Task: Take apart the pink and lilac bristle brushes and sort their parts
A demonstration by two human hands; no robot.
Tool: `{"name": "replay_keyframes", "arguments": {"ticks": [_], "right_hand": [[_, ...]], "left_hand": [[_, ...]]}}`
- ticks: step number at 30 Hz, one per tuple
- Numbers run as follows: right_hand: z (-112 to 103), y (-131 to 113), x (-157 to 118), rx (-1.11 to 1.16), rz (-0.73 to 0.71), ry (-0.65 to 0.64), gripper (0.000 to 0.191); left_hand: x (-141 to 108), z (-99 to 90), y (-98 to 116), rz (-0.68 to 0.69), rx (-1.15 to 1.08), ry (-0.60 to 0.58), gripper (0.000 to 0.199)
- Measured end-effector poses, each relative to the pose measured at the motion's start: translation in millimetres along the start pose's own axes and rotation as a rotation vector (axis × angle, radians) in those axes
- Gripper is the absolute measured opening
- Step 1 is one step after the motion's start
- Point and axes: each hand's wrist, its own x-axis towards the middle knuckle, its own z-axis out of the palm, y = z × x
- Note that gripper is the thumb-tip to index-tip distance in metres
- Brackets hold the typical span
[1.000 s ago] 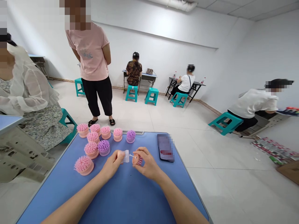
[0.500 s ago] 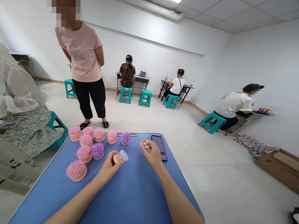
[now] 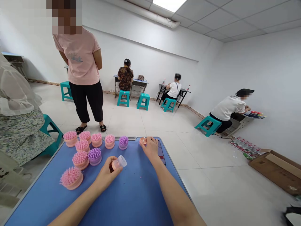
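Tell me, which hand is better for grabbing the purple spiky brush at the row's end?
Right, probably: the right hand is closer to the purple-bristled round brush and holds only a small round peach piece. The left hand sits farther back, gripping a clear plastic bottle.

Pink bristle brush heads (image 3: pixel 71 177) on our table (image 3: pixel 131 201): 7
Purple bristle brush heads (image 3: pixel 94 156) there: 2
Brush heads (image 3: pixel 142 141) in our right hand (image 3: pixel 151 149): 1
Translucent vials (image 3: pixel 119 162) in our left hand (image 3: pixel 105 173): 1
Teal plastic stools (image 3: pixel 123 98): 6
Other people (image 3: pixel 81 62): 5

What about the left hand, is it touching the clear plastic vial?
Touching: the head view shows the left hand gripping the clear plastic vial, its fingers wrapped around the vial's pink end.
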Motion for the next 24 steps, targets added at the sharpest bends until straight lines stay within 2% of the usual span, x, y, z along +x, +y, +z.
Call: {"name": "replay_keyframes", "arguments": {"ticks": [3, 6, 10, 11, 12, 14, 16, 17, 19, 24], "right_hand": [[-1.0, 0.1, 0.7, 0.006, 0.001, -0.013, 0.015], [-11.0, -6.1, -4.5, 0.027, -0.002, 0.005, 0.02], [-28.5, -28.0, -29.3, 0.116, -0.058, 0.055, 0.015], [-30.8, -34.9, -38.0, 0.244, -0.112, 0.031, 0.015], [-31.9, -41.5, -46.9, 0.366, -0.145, -0.058, 0.017], [-30.0, -52.7, -62.7, 0.544, -0.172, -0.314, 0.024], [-24.7, -59.9, -73.4, 0.66, -0.142, -0.522, 0.032], [-21.7, -61.8, -76.6, 0.699, -0.118, -0.587, 0.035], [-16.8, -63.0, -79.2, 0.762, -0.063, -0.656, 0.034], [-13.7, -58.3, -78.7, 0.924, 0.102, -0.685, 0.035]], "left_hand": [[-0.5, -0.5, -1.7, 0.011, -0.009, 0.0, 0.038], [-0.8, -0.3, -1.9, 0.023, -0.024, 0.007, 0.039], [-1.5, 1.7, 0.0, 0.035, -0.048, -0.012, 0.039], [-1.7, 2.5, 0.0, 0.046, -0.053, -0.018, 0.038], [-1.9, 3.1, -0.3, 0.062, -0.059, -0.022, 0.038], [-2.6, 4.1, -1.9, 0.104, -0.057, -0.03, 0.038], [-3.5, 4.1, -3.4, 0.145, -0.018, -0.038, 0.039], [-3.9, 3.8, -3.8, 0.163, 0.019, -0.037, 0.038], [-4.6, 2.8, -3.6, 0.187, 0.115, -0.029, 0.037], [-3.3, 1.5, -4.1, 0.201, 0.237, -0.002, 0.048]]}}
